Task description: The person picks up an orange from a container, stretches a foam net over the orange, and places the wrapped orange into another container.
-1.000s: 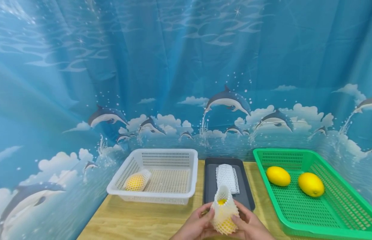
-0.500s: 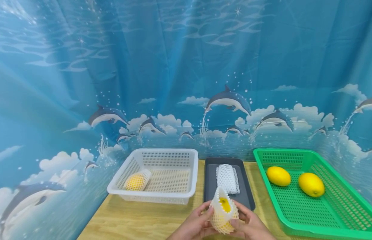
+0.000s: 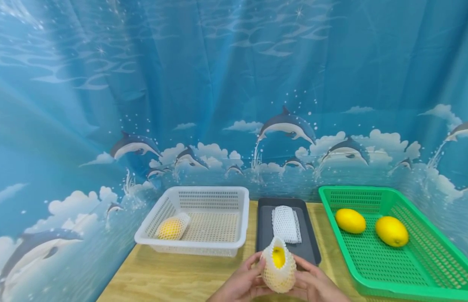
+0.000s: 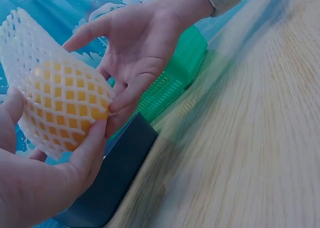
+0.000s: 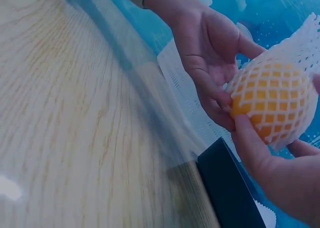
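Both hands hold a yellow oval fruit (image 3: 278, 256) inside a white foam net sleeve (image 3: 280, 279), low in the head view and in front of the dark tray. The sleeve's mouth gapes at the top, and bare yellow skin shows through it. My left hand (image 3: 244, 277) grips the left side, its thumb against the netting. On the other side my right hand (image 3: 316, 282) holds the netting with its fingertips. From the left wrist view, fingertips of the left hand (image 4: 55, 180) and right hand (image 4: 142, 50) meet under the fruit's lower end (image 4: 75, 100).
A dark tray (image 3: 265, 235) holds flat white foam nets (image 3: 284, 224). To its left stands a white basket (image 3: 239, 239) with a netted yellow fruit (image 3: 171, 230) inside. At right, a green basket (image 3: 351, 268) holds two bare yellow fruits (image 3: 391, 231). A dolphin-print curtain (image 3: 234, 84) hangs behind.
The netted fruit has shifted slightly left and turned in the hands, so the sleeve's mouth shows wider toward the head camera. My right thumb has moved off its front to the side.
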`<action>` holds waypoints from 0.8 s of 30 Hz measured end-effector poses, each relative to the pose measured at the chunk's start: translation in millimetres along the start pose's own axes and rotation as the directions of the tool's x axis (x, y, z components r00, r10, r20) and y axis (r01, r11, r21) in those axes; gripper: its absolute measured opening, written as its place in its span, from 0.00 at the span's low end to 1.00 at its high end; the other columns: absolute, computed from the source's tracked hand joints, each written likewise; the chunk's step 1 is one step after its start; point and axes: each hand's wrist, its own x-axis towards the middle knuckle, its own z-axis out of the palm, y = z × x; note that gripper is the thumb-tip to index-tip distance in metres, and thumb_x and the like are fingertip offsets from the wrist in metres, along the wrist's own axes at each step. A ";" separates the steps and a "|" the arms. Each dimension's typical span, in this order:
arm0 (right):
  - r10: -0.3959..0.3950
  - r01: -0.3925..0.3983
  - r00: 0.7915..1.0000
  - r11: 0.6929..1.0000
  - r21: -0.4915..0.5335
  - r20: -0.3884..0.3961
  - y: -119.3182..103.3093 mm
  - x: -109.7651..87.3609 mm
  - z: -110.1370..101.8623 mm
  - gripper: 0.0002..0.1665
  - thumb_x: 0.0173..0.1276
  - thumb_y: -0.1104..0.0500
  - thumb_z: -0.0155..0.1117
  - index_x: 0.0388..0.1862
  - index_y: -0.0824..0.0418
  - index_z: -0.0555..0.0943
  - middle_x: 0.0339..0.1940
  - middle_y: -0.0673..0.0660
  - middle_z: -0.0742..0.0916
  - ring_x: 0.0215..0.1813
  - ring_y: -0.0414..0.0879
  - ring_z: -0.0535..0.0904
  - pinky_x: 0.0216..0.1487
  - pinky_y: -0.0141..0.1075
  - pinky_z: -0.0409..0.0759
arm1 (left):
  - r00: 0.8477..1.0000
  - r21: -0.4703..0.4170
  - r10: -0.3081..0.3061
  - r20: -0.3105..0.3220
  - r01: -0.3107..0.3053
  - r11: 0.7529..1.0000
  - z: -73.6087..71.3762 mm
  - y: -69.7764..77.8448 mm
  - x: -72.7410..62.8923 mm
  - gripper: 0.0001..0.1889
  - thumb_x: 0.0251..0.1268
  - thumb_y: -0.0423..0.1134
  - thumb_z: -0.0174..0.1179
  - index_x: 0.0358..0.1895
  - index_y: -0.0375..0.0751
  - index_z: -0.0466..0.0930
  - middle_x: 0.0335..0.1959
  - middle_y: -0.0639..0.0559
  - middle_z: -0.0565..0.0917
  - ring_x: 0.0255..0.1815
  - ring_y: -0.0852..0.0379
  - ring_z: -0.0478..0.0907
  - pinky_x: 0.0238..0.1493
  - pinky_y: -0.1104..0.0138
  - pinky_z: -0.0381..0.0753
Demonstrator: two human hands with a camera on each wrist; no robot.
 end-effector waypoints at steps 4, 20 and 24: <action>0.026 -0.025 0.999 0.999 0.048 -0.022 -2.2 0.1 2.5 0.21 0.82 0.49 0.36 0.65 0.47 0.72 0.58 0.53 0.82 0.59 0.50 0.78 0.64 0.48 0.74 | 0.999 0.002 0.002 0.038 -0.002 1.000 -1.7 -0.5 -0.1 0.29 0.76 0.45 0.50 0.71 0.33 0.54 0.55 0.40 0.77 0.51 0.46 0.80 0.58 0.44 0.74; 0.039 -0.042 0.995 0.998 -0.040 -0.092 3.0 -0.1 3.5 0.23 0.81 0.46 0.36 0.64 0.54 0.71 0.49 0.59 0.85 0.49 0.56 0.83 0.52 0.48 0.82 | 0.997 0.012 -0.071 -0.003 0.071 0.997 1.1 -0.6 0.5 0.23 0.77 0.52 0.45 0.63 0.40 0.67 0.53 0.42 0.77 0.49 0.49 0.79 0.54 0.44 0.77; 0.051 -0.059 0.991 0.996 -0.064 -0.126 3.8 -0.1 4.7 0.23 0.81 0.46 0.38 0.65 0.56 0.70 0.47 0.58 0.86 0.47 0.55 0.84 0.49 0.45 0.84 | 0.996 0.020 -0.086 -0.020 0.086 0.996 3.0 -0.9 0.7 0.25 0.76 0.55 0.45 0.63 0.39 0.67 0.53 0.42 0.77 0.48 0.50 0.78 0.52 0.45 0.79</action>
